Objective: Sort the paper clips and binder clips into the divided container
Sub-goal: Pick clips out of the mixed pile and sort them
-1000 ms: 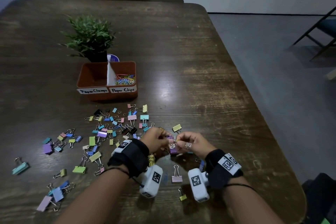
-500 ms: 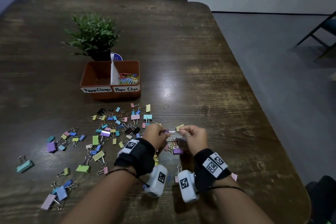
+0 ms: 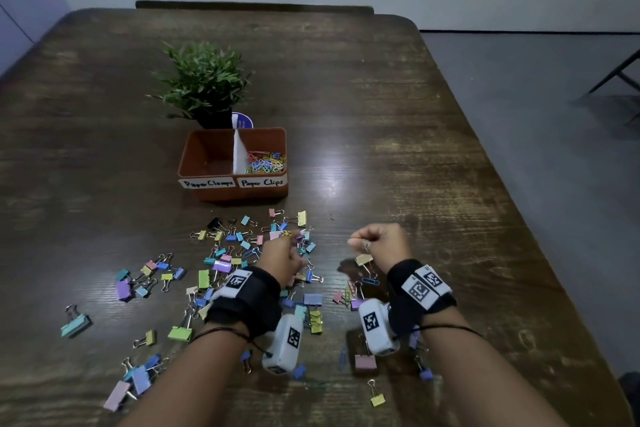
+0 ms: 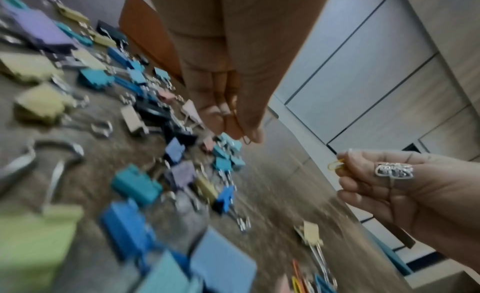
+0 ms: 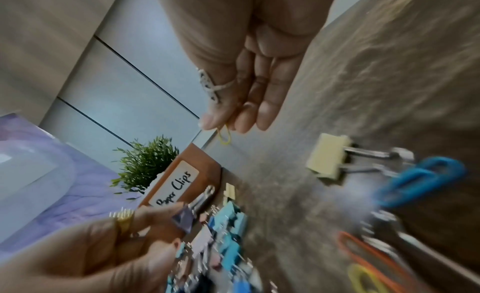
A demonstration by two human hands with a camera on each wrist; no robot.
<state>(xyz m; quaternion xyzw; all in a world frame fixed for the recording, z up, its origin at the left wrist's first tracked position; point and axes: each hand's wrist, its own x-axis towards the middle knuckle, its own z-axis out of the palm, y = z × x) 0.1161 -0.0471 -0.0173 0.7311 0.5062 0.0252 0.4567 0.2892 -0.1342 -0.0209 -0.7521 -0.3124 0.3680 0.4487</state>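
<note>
Paper clips and binder clips are split between the 2 hands: the right hand (image 3: pixel 381 243) pinches a yellow paper clip (image 5: pixel 225 136) between thumb and fingertips, its loop poking out past them, while the left hand (image 3: pixel 282 256) has its fingers curled round a purple binder clip (image 5: pixel 185 219). Both hands hover just above the wooden table (image 3: pixel 398 156), apart from one another, with a bare strip of wood between them. Under and to the left of the left hand lies the main scatter of binder clips (image 3: pixel 221 253) in blue, teal, yellow, pink, green, purple and black. Just below the right hand sits a pale yellow binder clip (image 3: pixel 363 259), with a blue paper clip (image 3: pixel 370 281) beside it nearer the wrist, and a few more loose clips between the 2 wrists. Ahead of the left hand, beyond the scatter, stands the orange divided container (image 3: pixel 235 192); its right compartment, labelled "Paper Clips", holds a heap of coloured paper clips (image 3: pixel 266 162), and its left one is labelled "Paper Clamps". Behind the container stands a small green potted plant (image 3: pixel 204 80).
</note>
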